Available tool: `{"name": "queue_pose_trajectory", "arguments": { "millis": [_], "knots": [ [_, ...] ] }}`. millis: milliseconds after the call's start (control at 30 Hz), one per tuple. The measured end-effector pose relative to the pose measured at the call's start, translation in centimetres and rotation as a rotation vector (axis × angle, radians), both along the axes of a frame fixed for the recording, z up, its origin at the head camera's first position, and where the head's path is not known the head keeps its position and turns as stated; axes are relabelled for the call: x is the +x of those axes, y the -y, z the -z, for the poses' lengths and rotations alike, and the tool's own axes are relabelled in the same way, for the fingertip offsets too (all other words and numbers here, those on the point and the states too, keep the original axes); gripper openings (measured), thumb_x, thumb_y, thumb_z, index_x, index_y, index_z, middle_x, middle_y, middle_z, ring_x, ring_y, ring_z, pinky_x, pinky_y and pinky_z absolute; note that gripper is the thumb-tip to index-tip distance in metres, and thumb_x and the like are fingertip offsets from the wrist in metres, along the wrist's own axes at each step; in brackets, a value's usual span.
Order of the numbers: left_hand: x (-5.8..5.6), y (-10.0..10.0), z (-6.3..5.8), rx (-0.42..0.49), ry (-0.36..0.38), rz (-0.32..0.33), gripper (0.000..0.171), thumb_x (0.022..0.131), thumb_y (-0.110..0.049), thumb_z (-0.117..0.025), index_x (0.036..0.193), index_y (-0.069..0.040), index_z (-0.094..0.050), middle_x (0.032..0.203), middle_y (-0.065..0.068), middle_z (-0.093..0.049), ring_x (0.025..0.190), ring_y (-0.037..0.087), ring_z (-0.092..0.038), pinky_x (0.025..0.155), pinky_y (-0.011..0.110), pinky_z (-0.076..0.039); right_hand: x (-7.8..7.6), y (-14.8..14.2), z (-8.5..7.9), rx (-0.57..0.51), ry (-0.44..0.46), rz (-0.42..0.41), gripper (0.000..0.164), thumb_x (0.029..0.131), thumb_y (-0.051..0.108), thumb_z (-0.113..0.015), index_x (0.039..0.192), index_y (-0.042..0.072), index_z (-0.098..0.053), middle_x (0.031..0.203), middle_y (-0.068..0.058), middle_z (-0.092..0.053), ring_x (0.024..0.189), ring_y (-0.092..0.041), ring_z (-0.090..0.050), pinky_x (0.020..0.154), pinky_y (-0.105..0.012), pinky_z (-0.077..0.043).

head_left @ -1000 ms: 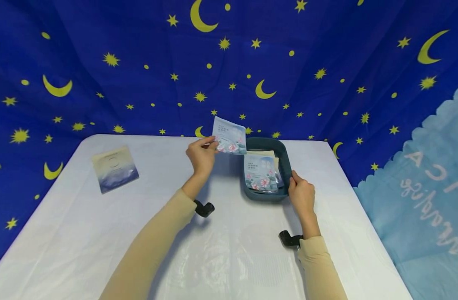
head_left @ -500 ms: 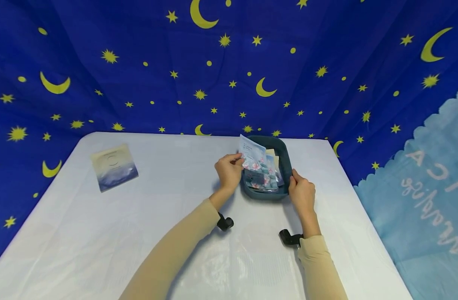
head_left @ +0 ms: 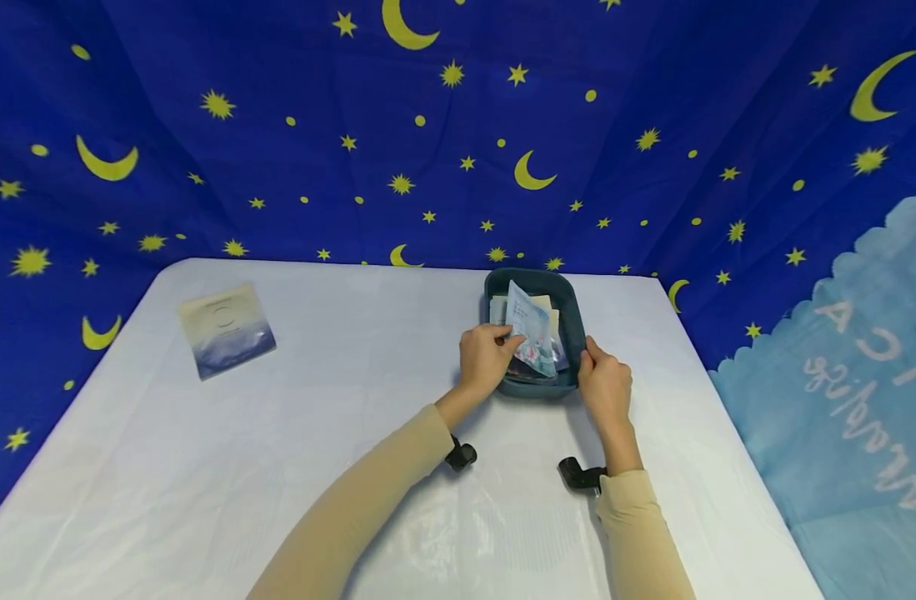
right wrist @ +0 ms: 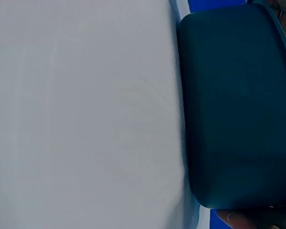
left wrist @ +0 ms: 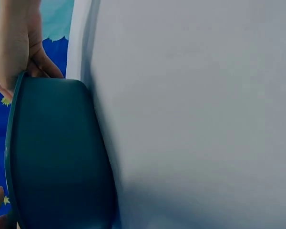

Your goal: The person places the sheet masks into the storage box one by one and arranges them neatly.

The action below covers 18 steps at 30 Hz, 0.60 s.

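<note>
My left hand [head_left: 485, 358] pinches a light-blue sachet with pink flowers [head_left: 531, 327] between thumb and fingers. The sachet tilts up inside a dark teal plastic bin [head_left: 572, 312], over other flat sachets lying there. At the bin's right side my right hand [head_left: 606, 385] grips the rim, and the left wrist view also shows that hand [left wrist: 14, 52] at the bin's corner. In the right wrist view the bin's outer wall [right wrist: 238, 105] fills the right side, with right-hand fingertips [right wrist: 236, 220] under its lower edge.
A cream-and-purple sachet [head_left: 227, 331] lies flat on the white-covered table [head_left: 337, 350] at the far left. Behind the table hangs a blue cloth with yellow moons and stars [head_left: 277, 167]; a light-blue lettered cloth [head_left: 863, 400] hangs at the right.
My left hand has carried the flowered sachet rightward and down, from beside the bin into it. The right hand has stayed on the bin's rim.
</note>
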<state>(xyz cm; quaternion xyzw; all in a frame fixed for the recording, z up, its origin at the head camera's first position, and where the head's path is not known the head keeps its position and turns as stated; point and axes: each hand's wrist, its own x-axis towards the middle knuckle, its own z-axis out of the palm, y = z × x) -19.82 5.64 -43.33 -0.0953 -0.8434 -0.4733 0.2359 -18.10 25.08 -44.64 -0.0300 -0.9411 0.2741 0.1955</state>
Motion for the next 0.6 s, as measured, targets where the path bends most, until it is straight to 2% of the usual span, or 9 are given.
{"name": "queue_pose_trajectory", "arguments": {
  "millis": [67, 200, 267, 433, 600],
  "knots": [
    [0.1, 0.1, -0.2, -0.071, 0.002, 0.004, 0.025, 0.082, -0.019, -0.079, 0.097, 0.001, -0.077, 0.084, 0.013, -0.075, 0.071, 0.023, -0.070, 0.068, 0.035, -0.057, 0.0, 0.0, -0.1, 0.002, -0.010, -0.003, 0.033, 0.097, 0.009, -0.056, 0.126, -0.005, -0.062, 0.119, -0.027, -0.063, 0.103, -0.049, -0.063, 0.086, -0.060, -0.052],
    [0.2, 0.5, -0.4, -0.232, 0.002, -0.036, 0.026, 0.083, -0.024, -0.079, 0.096, -0.002, -0.078, 0.095, 0.012, -0.074, 0.086, 0.024, -0.068, 0.077, 0.035, -0.056, 0.0, 0.0, -0.2, -0.003, -0.004, -0.001, 0.033, 0.097, 0.010, -0.055, 0.126, -0.004, -0.062, 0.120, -0.027, -0.063, 0.103, -0.049, -0.063, 0.087, -0.060, -0.051],
    [0.2, 0.8, -0.5, -0.270, 0.012, -0.041, 0.026, 0.083, -0.024, -0.079, 0.097, -0.003, -0.078, 0.099, 0.013, -0.072, 0.091, 0.025, -0.065, 0.080, 0.036, -0.055, 0.0, 0.0, -0.2, -0.004, 0.003, 0.003, 0.033, 0.097, 0.011, -0.055, 0.126, -0.004, -0.062, 0.120, -0.027, -0.063, 0.104, -0.050, -0.062, 0.087, -0.060, -0.051],
    [0.1, 2.0, -0.5, -0.251, 0.017, -0.044, 0.030, 0.085, -0.024, -0.078, 0.105, -0.002, -0.076, 0.101, 0.015, -0.067, 0.091, 0.025, -0.061, 0.079, 0.036, -0.053, 0.1, 0.1, -0.2, -0.002, 0.008, 0.008, 0.033, 0.097, 0.011, -0.055, 0.127, -0.003, -0.062, 0.121, -0.026, -0.063, 0.104, -0.050, -0.062, 0.087, -0.061, -0.051],
    [-0.6, 4.3, -0.3, -0.177, 0.022, -0.096, 0.037, 0.084, -0.020, -0.078, 0.114, 0.001, -0.072, 0.101, 0.017, -0.067, 0.093, 0.029, -0.062, 0.083, 0.040, -0.052, 0.1, 0.1, -0.1, -0.001, 0.012, 0.015, 0.033, 0.097, 0.012, -0.056, 0.127, -0.002, -0.063, 0.121, -0.026, -0.063, 0.104, -0.050, -0.062, 0.087, -0.061, -0.051]
  ]
}}
